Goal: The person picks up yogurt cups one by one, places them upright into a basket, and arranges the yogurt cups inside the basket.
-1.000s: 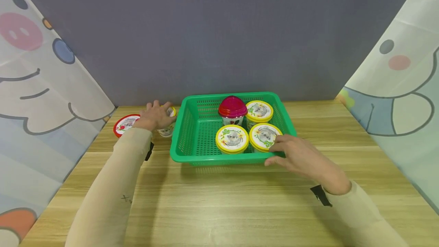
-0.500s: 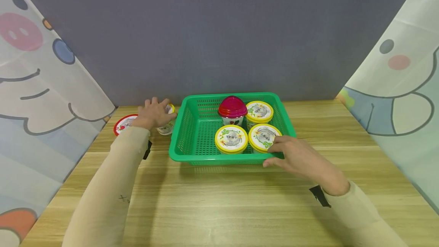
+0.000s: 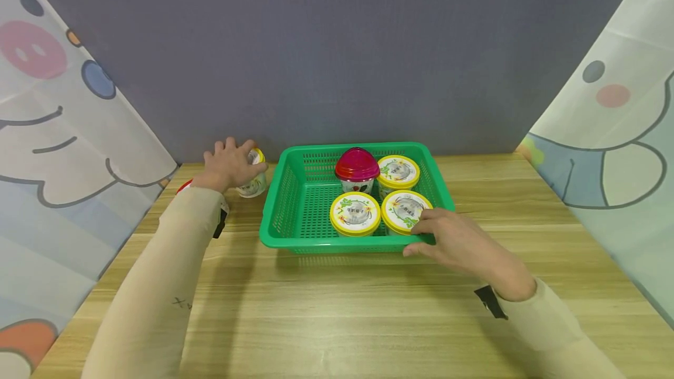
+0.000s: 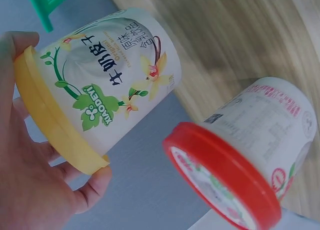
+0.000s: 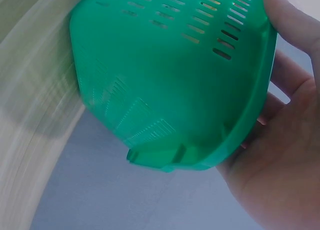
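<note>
Landmark: green basket [image 3: 326,244].

Left hand [image 3: 223,167] is just left of the basket's far-left part, thumb and fingers spread round the rim of a yellow-lidded tub [image 4: 112,84]; the grip is closed on the lid. Tub lies on the basket side of this hand, near the basket's left wall. Its long axis runs away from the palm, lid in the fingers and base outward; from the head it looks near upright, lid up. Whether the base touches the table [image 3: 295,314], cannot tell. Left hand is clearly the nearer one.

Right hand [image 3: 463,244] is at the basket's near-right corner, gripping the rim, thumb outside. Well apart from the held tub, basket between.

Left of the basket, beyond the held tub: a red-lidded tub [image 4: 270,135], partly hidden by the left arm in the head view. Inside the basket: a magenta-lidded tub [image 3: 357,167] and three yellow-lidded ones, middle to right.
</note>
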A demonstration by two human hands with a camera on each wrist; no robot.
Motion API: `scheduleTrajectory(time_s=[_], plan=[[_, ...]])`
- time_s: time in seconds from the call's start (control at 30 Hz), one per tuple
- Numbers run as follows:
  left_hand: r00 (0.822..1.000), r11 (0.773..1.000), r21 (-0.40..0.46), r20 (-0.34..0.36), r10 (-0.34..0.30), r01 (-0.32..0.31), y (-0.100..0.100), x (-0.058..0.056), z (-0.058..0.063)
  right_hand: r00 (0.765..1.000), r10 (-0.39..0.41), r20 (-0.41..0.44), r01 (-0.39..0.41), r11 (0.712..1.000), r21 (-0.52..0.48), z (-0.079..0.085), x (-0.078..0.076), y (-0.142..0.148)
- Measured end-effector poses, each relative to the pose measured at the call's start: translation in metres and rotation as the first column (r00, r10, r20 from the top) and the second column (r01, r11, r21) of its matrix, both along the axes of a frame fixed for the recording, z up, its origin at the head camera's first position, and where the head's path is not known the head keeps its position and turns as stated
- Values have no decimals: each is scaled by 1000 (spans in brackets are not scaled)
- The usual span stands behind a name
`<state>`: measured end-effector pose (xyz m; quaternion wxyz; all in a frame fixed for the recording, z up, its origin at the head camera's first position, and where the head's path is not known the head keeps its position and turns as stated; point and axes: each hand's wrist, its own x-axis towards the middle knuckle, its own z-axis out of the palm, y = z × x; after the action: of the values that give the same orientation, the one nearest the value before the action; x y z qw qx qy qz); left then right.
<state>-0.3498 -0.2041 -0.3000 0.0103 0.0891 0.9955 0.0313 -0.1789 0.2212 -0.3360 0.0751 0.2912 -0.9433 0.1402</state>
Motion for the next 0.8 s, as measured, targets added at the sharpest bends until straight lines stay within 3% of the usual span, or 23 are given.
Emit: scheduleTrajectory(time_s=[0.43,0.8], plan=[[999,1000,15,-49,0,1,6,3,23,998,-51,-33,51,999,6,-3,2,-5],[998,1000,25,-60,-10,12,13,4,38,998,-47,-30,47,999,11,-3,2,-5]])
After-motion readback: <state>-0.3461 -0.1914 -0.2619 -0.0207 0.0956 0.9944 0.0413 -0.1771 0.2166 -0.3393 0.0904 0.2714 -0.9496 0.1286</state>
